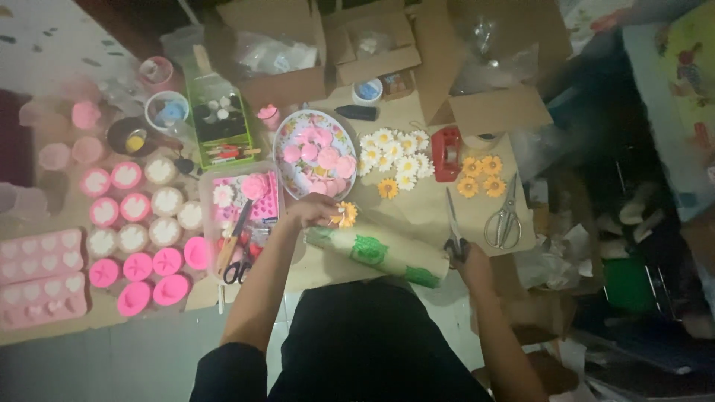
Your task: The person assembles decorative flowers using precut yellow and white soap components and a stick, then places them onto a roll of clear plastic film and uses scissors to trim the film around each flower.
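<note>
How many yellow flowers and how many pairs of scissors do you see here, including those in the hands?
Yellow flowers: 6 (one in the left hand, one beside the white daisies, four near the red box)
Pairs of scissors: 3 (one in the right hand, one loose on the cardboard, one in the clear tray)
Total: 9

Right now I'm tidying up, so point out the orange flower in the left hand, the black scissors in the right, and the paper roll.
Orange flower (pixel 346 214), head view, petals.
Black scissors (pixel 452 219), head view, blades.
Paper roll (pixel 380 253), head view, middle.
</note>
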